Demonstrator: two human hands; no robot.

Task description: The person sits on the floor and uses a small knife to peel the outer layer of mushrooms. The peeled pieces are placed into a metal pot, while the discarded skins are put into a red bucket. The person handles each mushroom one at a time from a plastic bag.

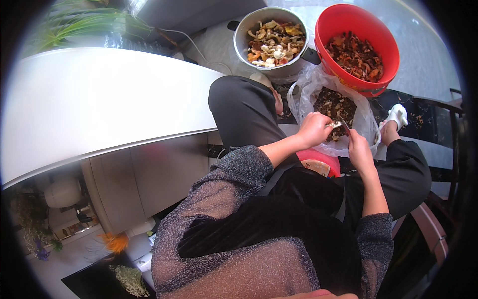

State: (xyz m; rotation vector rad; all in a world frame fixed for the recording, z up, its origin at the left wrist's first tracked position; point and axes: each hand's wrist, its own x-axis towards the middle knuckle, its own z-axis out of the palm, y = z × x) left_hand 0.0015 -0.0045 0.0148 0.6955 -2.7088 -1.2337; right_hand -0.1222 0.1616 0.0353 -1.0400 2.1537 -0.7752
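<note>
My left hand (314, 128) is closed, pinching a small pale mushroom piece (336, 124) between thumb and fingers. My right hand (360, 150) grips a small knife (345, 127), its blade touching or very close to the mushroom. Both hands are over a translucent plastic bag (369, 115) that stands open between my feet. Dark brown and pale scraps (329, 103) lie inside the bag. Beyond it on the left, a metal pot (240, 44) holds brown and whitish mushrooms (279, 44). To its right, a red bucket (343, 20) contains reddish-brown mushroom pieces (359, 59).
A white tabletop (109, 104) curves along my left, with a cabinet (144, 174) under it. Below my hands is a pink-red object (331, 160), partly hidden. A dark chair (455, 129) stands at the right. A green plant (74, 27) and a white cable (194, 42) are far left.
</note>
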